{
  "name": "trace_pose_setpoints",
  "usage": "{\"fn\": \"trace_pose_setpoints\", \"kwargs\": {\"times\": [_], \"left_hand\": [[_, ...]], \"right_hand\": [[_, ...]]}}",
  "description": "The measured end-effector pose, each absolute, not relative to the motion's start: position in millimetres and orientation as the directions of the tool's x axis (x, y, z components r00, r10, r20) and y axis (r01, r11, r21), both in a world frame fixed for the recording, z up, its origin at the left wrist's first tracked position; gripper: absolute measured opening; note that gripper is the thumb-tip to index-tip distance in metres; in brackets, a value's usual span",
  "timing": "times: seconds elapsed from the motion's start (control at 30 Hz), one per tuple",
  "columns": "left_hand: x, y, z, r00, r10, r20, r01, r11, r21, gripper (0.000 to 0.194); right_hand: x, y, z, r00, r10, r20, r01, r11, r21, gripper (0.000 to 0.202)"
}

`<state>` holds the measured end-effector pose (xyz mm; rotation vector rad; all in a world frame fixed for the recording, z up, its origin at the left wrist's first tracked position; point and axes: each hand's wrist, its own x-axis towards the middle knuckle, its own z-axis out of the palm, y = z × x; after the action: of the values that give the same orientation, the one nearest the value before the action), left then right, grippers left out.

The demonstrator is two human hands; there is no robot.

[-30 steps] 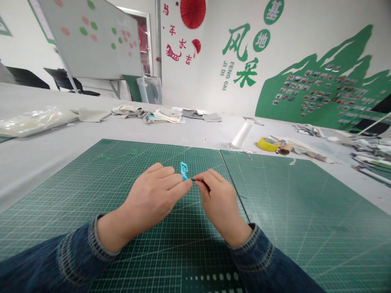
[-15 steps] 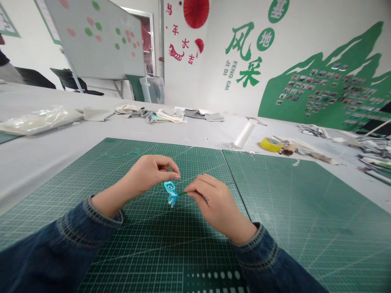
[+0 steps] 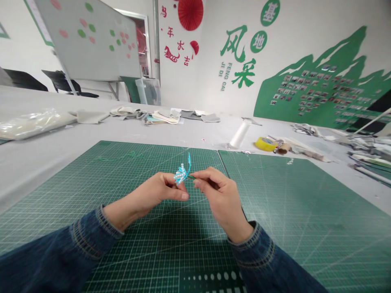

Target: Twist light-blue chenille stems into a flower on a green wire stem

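Observation:
A blue craft flower (image 3: 181, 175) with pale bead-like dots on its petals is held above the green cutting mat. One slim blue petal sticks straight up from it. My right hand (image 3: 217, 195) pinches its thin green stem between thumb and fingers, at the flower's right. Just behind and below the petals is my left hand (image 3: 159, 191), thumb stretched out and apart from the forefinger. The flower partly covers those fingers, and whether they touch it is hard to see.
Two green cutting mats (image 3: 305, 211) lie side by side on the table. Beyond them stand a white cone (image 3: 240, 134), yellow tape (image 3: 265, 143) and a brown roll (image 3: 284, 148). Fabric pieces (image 3: 166, 116) and a clear plastic bag (image 3: 33, 123) line the back; more scraps lie right.
The flower has been raised and turned, so its beaded petals now face left. My left hand has dropped from above it to behind and below. My right hand keeps its stem pinch.

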<state>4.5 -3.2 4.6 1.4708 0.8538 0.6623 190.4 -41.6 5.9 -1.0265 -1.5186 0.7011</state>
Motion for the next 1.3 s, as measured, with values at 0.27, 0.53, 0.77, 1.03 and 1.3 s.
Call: {"fn": "trace_pose_setpoints", "kwargs": {"times": [0.27,0.53,0.77,1.03,1.3], "left_hand": [[9,-20,2,0.544,0.684,0.486,0.489,-0.729,0.479,0.014],[2,-25,12,0.685,0.341,0.643,0.588,-0.780,-0.213,0.016],[-10,-15,22,0.675,0.379,0.633,0.648,-0.714,-0.264,0.015],[-19,-3,24,0.666,0.412,0.622,0.654,-0.723,-0.222,0.017],[-22,13,22,0.570,0.681,0.459,0.522,-0.732,0.439,0.017]], "right_hand": [[188,-38,-2,0.189,0.923,0.336,0.349,0.257,-0.901,0.009],[191,-39,-7,-0.059,0.812,0.580,0.725,0.434,-0.534,0.017],[190,-40,-5,-0.331,0.751,0.571,0.797,0.546,-0.256,0.021],[193,-39,0,-0.432,0.723,0.539,0.790,0.592,-0.161,0.025],[194,-44,11,-0.408,0.774,0.483,0.499,0.633,-0.592,0.017]]}}
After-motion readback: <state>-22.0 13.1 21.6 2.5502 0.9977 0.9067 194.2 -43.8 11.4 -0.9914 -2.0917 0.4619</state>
